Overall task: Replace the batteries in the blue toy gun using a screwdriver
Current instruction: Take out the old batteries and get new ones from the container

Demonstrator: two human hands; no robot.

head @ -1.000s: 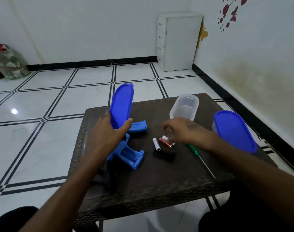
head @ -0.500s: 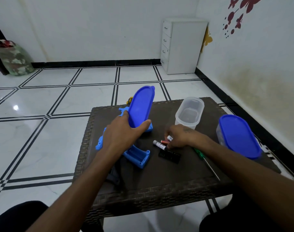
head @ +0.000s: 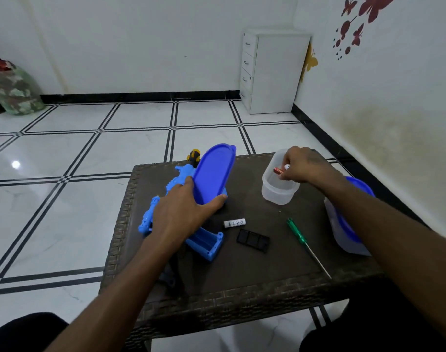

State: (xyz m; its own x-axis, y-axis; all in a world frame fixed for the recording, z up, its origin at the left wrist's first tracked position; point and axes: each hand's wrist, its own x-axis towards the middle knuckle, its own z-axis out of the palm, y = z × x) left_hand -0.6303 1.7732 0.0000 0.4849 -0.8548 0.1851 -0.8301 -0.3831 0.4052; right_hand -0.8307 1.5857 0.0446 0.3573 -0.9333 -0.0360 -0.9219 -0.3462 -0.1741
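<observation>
Nearest me, the green screwdriver (head: 296, 231), black cover (head: 252, 240) and one white battery (head: 234, 222) lay on the table (head: 242, 288). My left hand (head: 181, 214) gripped a blue lid (head: 213, 174) over the blue toy gun (head: 204, 243). Farther right, my right hand (head: 302, 165) pinched batteries (head: 277, 170) above the clear container (head: 277, 191).

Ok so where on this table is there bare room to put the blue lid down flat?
The near strip of the table, in front of the black battery cover and screwdriver, is bare. So is the far middle, between the blue lid and clear container. Around the toy gun and loose battery it is crowded.
</observation>
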